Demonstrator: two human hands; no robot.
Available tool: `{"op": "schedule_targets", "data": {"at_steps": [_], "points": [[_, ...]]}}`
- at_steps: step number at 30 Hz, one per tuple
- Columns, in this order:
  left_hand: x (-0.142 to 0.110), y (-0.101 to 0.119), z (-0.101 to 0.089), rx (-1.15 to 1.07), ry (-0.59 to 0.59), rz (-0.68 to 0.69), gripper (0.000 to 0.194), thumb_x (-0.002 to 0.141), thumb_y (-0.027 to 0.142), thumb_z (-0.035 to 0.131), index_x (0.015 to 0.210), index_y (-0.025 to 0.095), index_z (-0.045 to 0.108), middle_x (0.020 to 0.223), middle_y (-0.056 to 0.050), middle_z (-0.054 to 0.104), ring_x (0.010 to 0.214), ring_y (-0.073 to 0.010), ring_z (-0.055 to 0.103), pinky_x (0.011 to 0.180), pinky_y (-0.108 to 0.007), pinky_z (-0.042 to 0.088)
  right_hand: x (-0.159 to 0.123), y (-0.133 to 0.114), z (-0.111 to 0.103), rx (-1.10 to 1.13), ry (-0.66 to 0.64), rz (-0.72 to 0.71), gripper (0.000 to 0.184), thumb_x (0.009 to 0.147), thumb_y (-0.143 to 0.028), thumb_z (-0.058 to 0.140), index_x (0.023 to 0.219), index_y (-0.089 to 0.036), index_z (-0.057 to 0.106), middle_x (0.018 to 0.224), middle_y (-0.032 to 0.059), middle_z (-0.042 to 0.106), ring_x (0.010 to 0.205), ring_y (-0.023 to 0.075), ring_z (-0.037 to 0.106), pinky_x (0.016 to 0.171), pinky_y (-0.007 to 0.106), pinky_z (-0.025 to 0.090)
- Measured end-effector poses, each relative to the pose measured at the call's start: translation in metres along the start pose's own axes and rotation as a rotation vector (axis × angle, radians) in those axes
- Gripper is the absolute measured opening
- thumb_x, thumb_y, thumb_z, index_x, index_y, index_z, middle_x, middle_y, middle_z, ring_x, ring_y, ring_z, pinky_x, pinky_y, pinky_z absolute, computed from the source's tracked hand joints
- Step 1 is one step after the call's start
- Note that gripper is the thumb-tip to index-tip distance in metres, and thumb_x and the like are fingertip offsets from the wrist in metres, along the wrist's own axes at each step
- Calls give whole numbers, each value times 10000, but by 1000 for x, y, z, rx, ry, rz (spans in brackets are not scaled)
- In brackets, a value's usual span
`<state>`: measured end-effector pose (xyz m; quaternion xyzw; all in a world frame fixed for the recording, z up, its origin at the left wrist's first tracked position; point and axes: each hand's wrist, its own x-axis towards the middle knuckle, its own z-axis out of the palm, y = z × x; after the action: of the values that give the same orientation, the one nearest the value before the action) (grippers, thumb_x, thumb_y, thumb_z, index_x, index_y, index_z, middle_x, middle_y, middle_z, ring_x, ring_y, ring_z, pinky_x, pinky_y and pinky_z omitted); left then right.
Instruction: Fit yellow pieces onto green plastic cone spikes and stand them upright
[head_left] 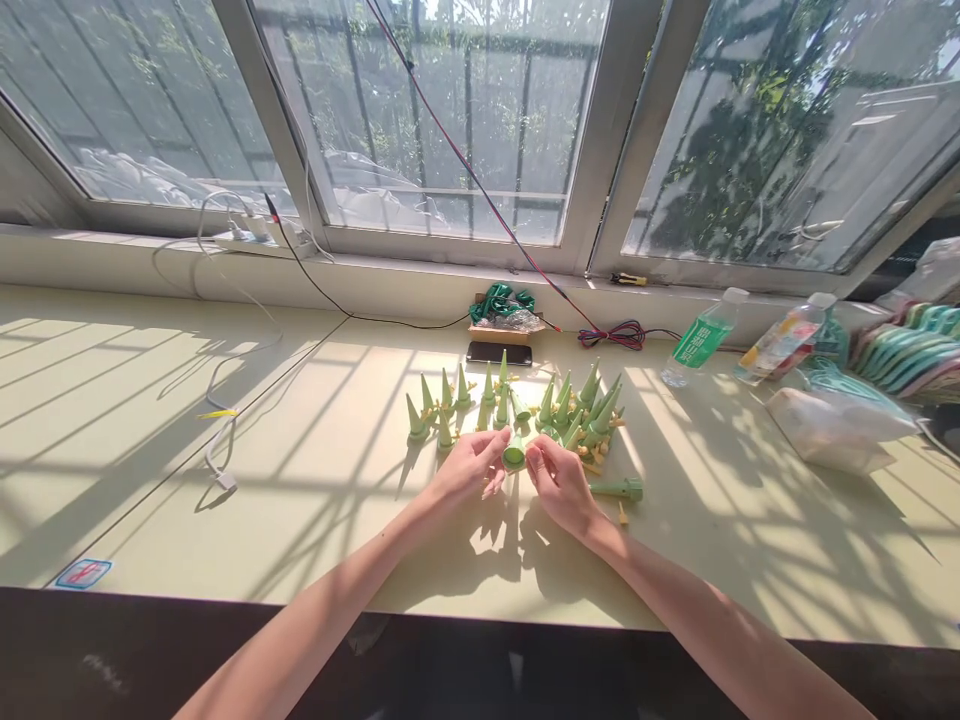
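Between my two hands is a green cone (pixel 514 453), its hollow round base turned toward me. The fingers of my left hand (pixel 478 462) pinch it from the left side. My right hand (pixel 556 478) has thumb and forefinger pressed together at the cone's right edge; whether a small part sits in them is hidden. Just beyond my hands stand several upright green cones (pixel 415 418), many with small yellow pieces on them. A denser group of green cones (pixel 592 410) is at the right. By my right wrist lie a green tube-like piece (pixel 626 489) and a small yellow piece (pixel 623 514).
A black phone (pixel 499 353) lies behind the cones, before a small box (pixel 507 325) of green material. Plastic bottles (pixel 701 340) and bagged items (pixel 832 430) stand at the right. Cables (pixel 611 334) run along the window sill; a white cord (pixel 223 478) lies at left.
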<state>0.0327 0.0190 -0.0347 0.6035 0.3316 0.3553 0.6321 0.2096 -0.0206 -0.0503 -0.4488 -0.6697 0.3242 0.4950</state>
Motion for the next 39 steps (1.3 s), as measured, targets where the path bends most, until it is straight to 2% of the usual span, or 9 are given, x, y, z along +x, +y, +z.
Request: {"op": "schedule_targets", "data": {"at_steps": [4, 9, 13, 22, 25, 29, 33, 36, 39], "points": [[-2, 5, 1, 7, 14, -19, 526, 875, 636, 628, 675, 175, 476, 460, 61, 466, 365, -87, 476, 403, -203, 364, -1, 1, 0, -25, -16, -15, 403, 1042, -474, 403, 737, -214, 438, 639, -39, 419, 566, 122, 354, 554, 271, 291], [-6, 10, 3, -11, 18, -13, 461, 851, 596, 678, 770, 160, 553, 544, 53, 500, 416, -93, 507, 423, -210, 394, -1, 4, 2, -3, -5, -7, 405, 1027, -492, 415, 731, -216, 432, 624, -45, 391, 547, 118, 330, 537, 271, 267], [-7, 9, 1, 68, 9, 31, 396, 852, 531, 711, 868, 145, 621, 540, 42, 549, 420, -95, 515, 449, -213, 424, 0, 4, 2, 10, 8, 10, 419, 1014, -510, 422, 713, -219, 423, 605, -48, 375, 533, 118, 317, 524, 271, 252], [-7, 3, 4, 131, 77, 130, 335, 825, 437, 768, 940, 145, 651, 643, 37, 588, 421, -61, 477, 408, -189, 408, 2, 6, 3, 36, 37, 28, 454, 1014, -513, 417, 667, -220, 401, 584, -44, 379, 527, 117, 324, 514, 272, 265], [-8, 0, 4, 213, 99, 201, 299, 837, 394, 763, 961, 146, 655, 703, 21, 609, 460, -65, 519, 430, -184, 435, 2, 4, 3, 38, 44, 54, 465, 1007, -513, 416, 646, -220, 390, 564, -44, 380, 519, 115, 326, 506, 270, 262], [-8, -2, 2, 384, 92, 409, 218, 875, 330, 726, 981, 144, 689, 895, -47, 657, 603, -86, 599, 511, -190, 510, 3, 5, 4, 70, 37, 120, 467, 985, -520, 429, 628, -225, 369, 533, -48, 358, 501, 112, 312, 487, 264, 252], [-6, -3, 3, 520, 97, 546, 132, 921, 256, 670, 994, 160, 723, 967, -78, 701, 680, -98, 620, 528, -176, 502, 4, 9, 5, 125, 30, 174, 454, 957, -493, 462, 602, -229, 359, 507, -50, 345, 483, 111, 319, 475, 257, 256], [-6, -1, 4, 530, 107, 564, 124, 928, 236, 658, 993, 174, 743, 964, -79, 720, 718, -110, 635, 524, -169, 497, 5, 10, 5, 166, 13, 210, 448, 952, -478, 464, 595, -230, 359, 495, -54, 337, 462, 107, 316, 464, 255, 261], [-6, 1, 5, 500, 115, 516, 124, 927, 230, 646, 973, 174, 747, 952, -77, 716, 712, -110, 632, 528, -168, 500, 5, 9, 5, 171, 11, 208, 446, 954, -474, 465, 597, -229, 357, 496, -56, 333, 461, 105, 311, 462, 254, 261]]}}
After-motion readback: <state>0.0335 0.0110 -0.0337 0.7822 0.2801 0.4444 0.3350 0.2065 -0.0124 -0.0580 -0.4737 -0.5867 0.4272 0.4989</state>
